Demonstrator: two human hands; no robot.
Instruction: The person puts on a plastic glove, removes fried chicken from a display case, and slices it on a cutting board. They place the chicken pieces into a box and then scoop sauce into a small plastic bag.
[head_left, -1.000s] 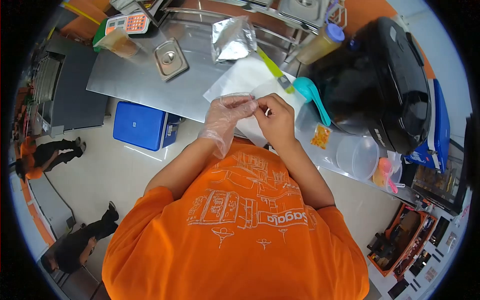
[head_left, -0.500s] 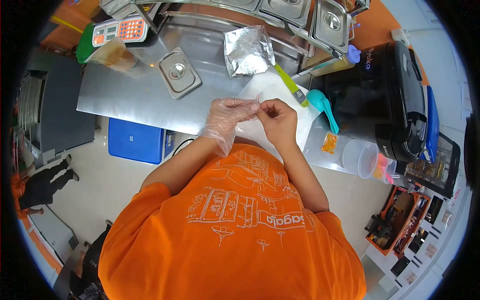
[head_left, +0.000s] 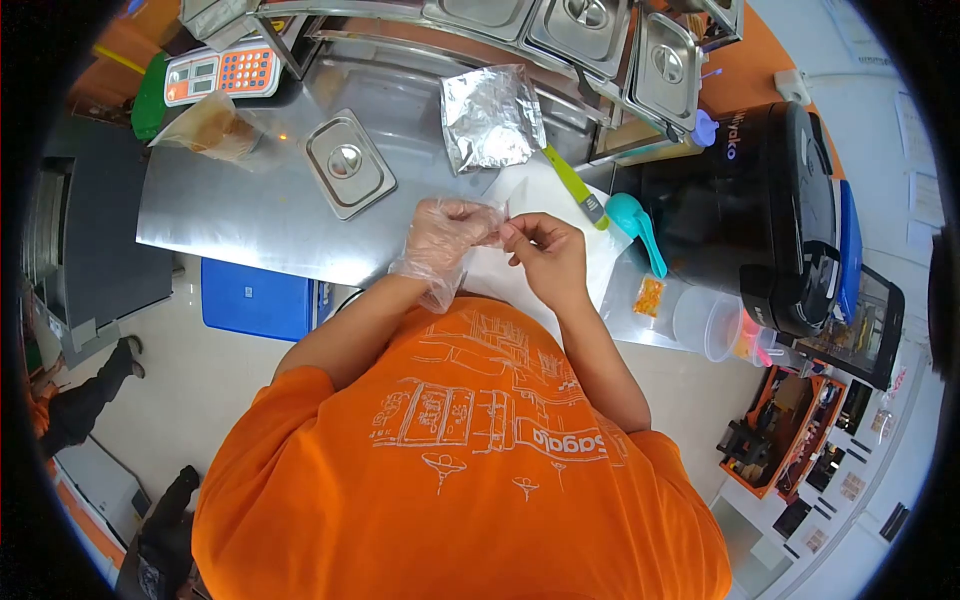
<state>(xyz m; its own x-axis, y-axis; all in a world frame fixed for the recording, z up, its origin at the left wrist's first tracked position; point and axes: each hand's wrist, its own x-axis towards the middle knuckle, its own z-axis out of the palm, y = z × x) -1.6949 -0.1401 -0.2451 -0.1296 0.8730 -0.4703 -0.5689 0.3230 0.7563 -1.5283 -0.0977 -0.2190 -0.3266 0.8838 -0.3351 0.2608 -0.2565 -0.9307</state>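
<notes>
My left hand (head_left: 446,235), in a loose clear plastic glove, is closed in front of my chest with its fingertips toward the right. My bare right hand (head_left: 552,258) is pinched, its fingertips meeting those of the left. A thin, see-through bit shows at the fingertips, too small to name. Beneath both hands lies a white sheet of paper (head_left: 520,290) on the steel counter (head_left: 240,215). Beyond them are a silver foil pouch (head_left: 492,118) and a green-handled tool (head_left: 574,186). A turquoise scoop (head_left: 638,230) rests to the right.
A steel lid (head_left: 346,163), a bag of brown contents (head_left: 215,130) and a scale (head_left: 222,74) stand at left. To the right are a black cooker (head_left: 720,200), a small orange-filled sachet (head_left: 649,297) and a clear tub (head_left: 705,320). Lidded steel pans (head_left: 580,30) sit above.
The view has shifted slightly, so the counter items appear a little lower and further left. Both hands stay together at the fingertips; the right hand's fingers have turned a little.
</notes>
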